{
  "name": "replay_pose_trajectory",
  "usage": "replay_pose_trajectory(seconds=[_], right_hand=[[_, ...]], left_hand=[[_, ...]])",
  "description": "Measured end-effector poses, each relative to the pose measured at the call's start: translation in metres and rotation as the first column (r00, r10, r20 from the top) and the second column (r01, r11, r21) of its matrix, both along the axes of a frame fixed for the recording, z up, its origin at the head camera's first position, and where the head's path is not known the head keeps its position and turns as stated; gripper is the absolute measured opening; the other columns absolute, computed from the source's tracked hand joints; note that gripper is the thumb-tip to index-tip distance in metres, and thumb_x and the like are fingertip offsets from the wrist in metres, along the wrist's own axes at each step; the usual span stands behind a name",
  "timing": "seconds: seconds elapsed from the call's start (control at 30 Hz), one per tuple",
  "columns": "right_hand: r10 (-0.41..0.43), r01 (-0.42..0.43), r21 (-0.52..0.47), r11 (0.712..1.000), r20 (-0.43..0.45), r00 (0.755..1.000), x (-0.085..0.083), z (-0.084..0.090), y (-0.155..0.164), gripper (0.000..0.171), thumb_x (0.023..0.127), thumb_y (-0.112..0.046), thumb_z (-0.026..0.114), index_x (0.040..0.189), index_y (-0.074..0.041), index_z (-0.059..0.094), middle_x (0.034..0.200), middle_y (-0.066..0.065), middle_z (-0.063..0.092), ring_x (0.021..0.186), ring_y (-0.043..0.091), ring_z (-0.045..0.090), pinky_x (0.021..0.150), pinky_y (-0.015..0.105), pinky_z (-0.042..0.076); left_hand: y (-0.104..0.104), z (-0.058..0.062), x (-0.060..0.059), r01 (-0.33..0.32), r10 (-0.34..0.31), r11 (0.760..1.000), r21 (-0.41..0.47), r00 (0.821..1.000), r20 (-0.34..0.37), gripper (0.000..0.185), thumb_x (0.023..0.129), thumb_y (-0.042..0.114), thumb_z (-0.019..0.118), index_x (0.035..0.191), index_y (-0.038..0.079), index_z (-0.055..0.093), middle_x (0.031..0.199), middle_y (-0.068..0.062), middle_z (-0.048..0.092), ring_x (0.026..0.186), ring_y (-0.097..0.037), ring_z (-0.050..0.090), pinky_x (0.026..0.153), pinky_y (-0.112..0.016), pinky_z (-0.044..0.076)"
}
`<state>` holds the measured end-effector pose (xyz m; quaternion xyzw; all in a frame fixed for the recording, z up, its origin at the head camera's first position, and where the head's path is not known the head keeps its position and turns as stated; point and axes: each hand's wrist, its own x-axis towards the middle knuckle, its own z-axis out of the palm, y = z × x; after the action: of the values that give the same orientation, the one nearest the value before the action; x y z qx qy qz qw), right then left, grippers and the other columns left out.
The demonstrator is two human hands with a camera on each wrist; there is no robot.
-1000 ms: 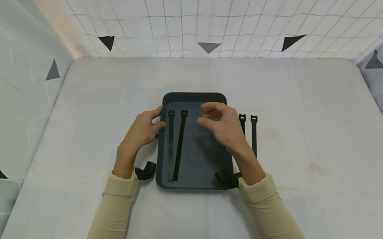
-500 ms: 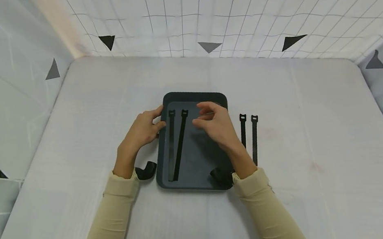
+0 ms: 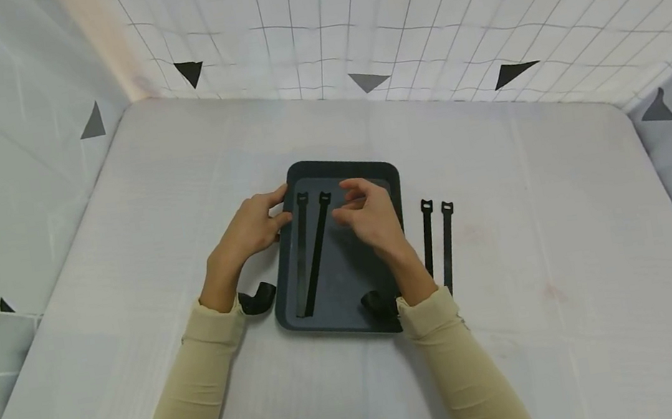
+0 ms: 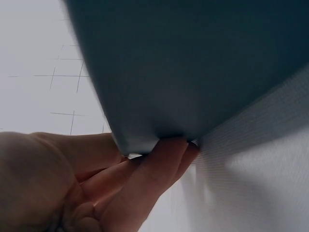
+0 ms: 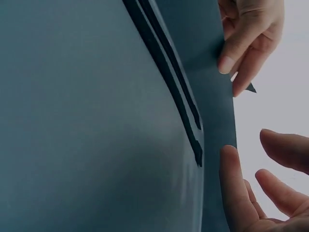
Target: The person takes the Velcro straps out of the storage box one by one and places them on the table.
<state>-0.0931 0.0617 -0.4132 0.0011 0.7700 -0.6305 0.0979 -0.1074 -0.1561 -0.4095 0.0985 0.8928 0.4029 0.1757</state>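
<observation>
Right hand (image 3: 370, 219) drifted left over the dark grey plastic tray (image 3: 357, 286), fingers loosely curled, grasping nothing.
Left hand (image 3: 250, 228) grips the tray's left rim; two black hook-and-loop straps (image 3: 310, 253) between hands.

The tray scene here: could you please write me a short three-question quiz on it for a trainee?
1. True or false: two black straps lie inside the dark tray.
2. How many straps lie on the table right of the tray? A) one B) two C) four
3. Which hand grips the tray's edge?

Key: 1 true; 2 B, a pair of straps; 3 the left hand, while the right hand hovers over the tray, its fingers loosely curled and holding nothing.
</observation>
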Motion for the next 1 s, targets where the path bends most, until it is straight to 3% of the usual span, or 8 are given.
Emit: replay_pose_trajectory(seconds=[0.33,0.67,0.87,1.0], right_hand=[[0.016,-0.019,0.072,0.997,0.041,0.999,-0.009,-0.008,-0.013,0.054,0.089,0.003,0.070,0.140,0.001,0.053,0.128,0.023,0.048,0.098,0.033,0.065,0.079,0.042,0.056],[0.033,-0.038,0.223,0.974,0.028,0.999,-0.017,-0.015,-0.021,0.055,0.089,0.001,0.071,0.141,-0.002,0.053,0.126,0.020,0.051,0.089,0.030,0.067,0.074,0.040,0.055],[0.055,-0.050,0.326,0.944,-0.006,0.998,-0.021,-0.017,-0.023,0.057,0.087,-0.002,0.071,0.141,-0.001,0.053,0.117,0.017,0.056,0.079,0.025,0.067,0.067,0.037,0.053],[0.093,-0.074,0.423,0.903,-0.023,0.995,-0.025,-0.018,-0.023,0.059,0.087,-0.007,0.073,0.141,-0.001,0.053,0.114,0.017,0.058,0.085,0.026,0.061,0.071,0.039,0.050]], left_hand=[[0.001,0.000,-0.001,0.007,-0.007,1.000,0.013,1.000,-0.007,0.061,0.101,0.007,0.059,0.154,0.004,0.031,0.149,-0.021,0.041,0.078,-0.025,0.070,0.068,-0.034,0.058],[0.000,0.000,-0.001,0.004,-0.005,1.000,0.022,1.000,0.014,0.062,0.101,0.007,0.058,0.155,0.005,0.030,0.147,-0.022,0.044,0.084,-0.027,0.071,0.070,-0.033,0.059],[0.000,0.001,0.000,0.006,-0.006,1.000,0.028,1.000,0.014,0.062,0.101,0.007,0.058,0.155,0.005,0.029,0.144,-0.024,0.047,0.084,-0.028,0.071,0.069,-0.034,0.059],[0.000,0.002,0.000,0.003,-0.003,1.000,0.029,1.000,0.017,0.062,0.101,0.007,0.058,0.155,0.005,0.029,0.144,-0.024,0.047,0.084,-0.028,0.071,0.069,-0.034,0.059]])
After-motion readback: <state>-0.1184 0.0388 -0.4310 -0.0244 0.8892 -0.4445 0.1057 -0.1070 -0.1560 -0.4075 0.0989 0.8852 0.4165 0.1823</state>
